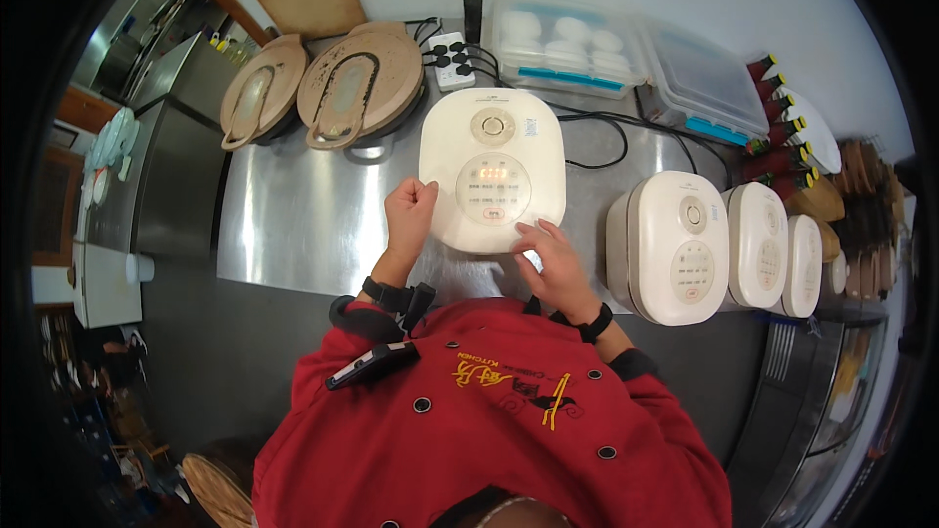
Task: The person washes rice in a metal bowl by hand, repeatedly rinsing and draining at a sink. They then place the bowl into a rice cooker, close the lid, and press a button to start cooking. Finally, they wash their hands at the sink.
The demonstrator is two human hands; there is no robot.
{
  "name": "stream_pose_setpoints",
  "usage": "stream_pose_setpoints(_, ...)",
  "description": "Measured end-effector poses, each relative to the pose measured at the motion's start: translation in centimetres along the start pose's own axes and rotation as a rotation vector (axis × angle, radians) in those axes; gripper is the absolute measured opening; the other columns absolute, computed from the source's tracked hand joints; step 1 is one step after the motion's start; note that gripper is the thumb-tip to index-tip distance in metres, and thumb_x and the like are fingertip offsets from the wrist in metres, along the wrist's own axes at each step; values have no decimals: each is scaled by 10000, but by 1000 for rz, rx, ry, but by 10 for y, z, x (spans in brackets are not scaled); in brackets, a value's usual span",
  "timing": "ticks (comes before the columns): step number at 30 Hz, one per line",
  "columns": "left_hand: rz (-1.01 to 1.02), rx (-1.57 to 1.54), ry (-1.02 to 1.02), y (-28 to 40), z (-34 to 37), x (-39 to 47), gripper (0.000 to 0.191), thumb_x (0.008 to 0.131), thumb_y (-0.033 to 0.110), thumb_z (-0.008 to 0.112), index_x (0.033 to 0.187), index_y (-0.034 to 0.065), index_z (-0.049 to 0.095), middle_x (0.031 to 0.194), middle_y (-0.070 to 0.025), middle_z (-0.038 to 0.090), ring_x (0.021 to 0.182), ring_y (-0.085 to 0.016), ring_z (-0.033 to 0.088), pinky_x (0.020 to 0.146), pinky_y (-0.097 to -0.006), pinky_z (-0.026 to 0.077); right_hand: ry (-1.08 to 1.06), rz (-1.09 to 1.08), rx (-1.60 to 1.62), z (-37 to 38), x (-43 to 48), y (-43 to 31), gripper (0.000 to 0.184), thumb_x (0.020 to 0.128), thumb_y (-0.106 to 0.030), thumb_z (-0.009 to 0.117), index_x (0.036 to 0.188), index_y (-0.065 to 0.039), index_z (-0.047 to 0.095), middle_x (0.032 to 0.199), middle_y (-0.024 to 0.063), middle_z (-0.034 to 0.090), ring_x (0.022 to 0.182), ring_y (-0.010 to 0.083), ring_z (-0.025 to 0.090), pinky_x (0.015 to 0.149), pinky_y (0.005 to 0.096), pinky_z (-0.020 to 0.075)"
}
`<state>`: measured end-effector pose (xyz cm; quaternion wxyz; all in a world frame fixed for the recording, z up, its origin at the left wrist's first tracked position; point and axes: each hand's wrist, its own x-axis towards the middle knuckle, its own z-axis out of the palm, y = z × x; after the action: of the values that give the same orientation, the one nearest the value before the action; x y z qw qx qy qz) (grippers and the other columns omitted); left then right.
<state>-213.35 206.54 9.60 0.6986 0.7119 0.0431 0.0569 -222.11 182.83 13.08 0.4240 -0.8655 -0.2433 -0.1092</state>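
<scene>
In front of me on the steel worktop stands a white rice cooker [447,139] with its lid down. Orange digits glow on its round control panel [493,194]. My left hand [412,216] is curled into a fist against the left side of the cooker, and I see nothing in it. Over at the lower right corner of the lid is my right hand [556,268], its fingers apart and the fingertips at the rim. Whether those fingertips press on the lid cannot be made out.
Three more white rice cookers [667,235] line the right side. Two brown round-lidded electric pans [367,84] sit at the back left, beside a power strip [451,62] with black cables. Clear plastic boxes [565,44] and red bottles [788,158] stand along the wall.
</scene>
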Motion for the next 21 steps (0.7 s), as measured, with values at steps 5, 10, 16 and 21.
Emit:
stream_pose_setpoints(5,-193,-174,2,-1,-4,-57,306,908,69,561,634,101,428,524,49,420,431,-31,315,399,-216,235,-69,-43,53,11,-3,3,158,775,-8,613,912,-35,540,901,117,617,1131,338,558,1048,496,350)
stream_pose_setpoints(10,-213,-93,70,-6,-14,-119,336,888,83,602,616,114,409,535,63,418,479,-20,344,424,-206,269,-119,-86,195,40,-1,1,138,783,-30,615,912,-39,565,919,131,620,1200,366,498,1081,492,311)
stream_pose_setpoints(16,-241,-38,263,-2,-47,-188,310,908,66,565,649,108,400,530,50,406,430,-30,316,389,-208,235,-127,-240,238,85,33,-15,232,772,-76,645,975,-26,547,917,125,627,1110,338,559,1093,516,280)
stream_pose_setpoints(21,-289,-135,376,3,-64,-219,320,915,70,555,648,117,385,530,56,385,424,-31,300,383,-210,226,-249,11,396,101,58,-36,328,790,-117,653,1052,22,513,919,88,657,914,231,645,1069,466,320)
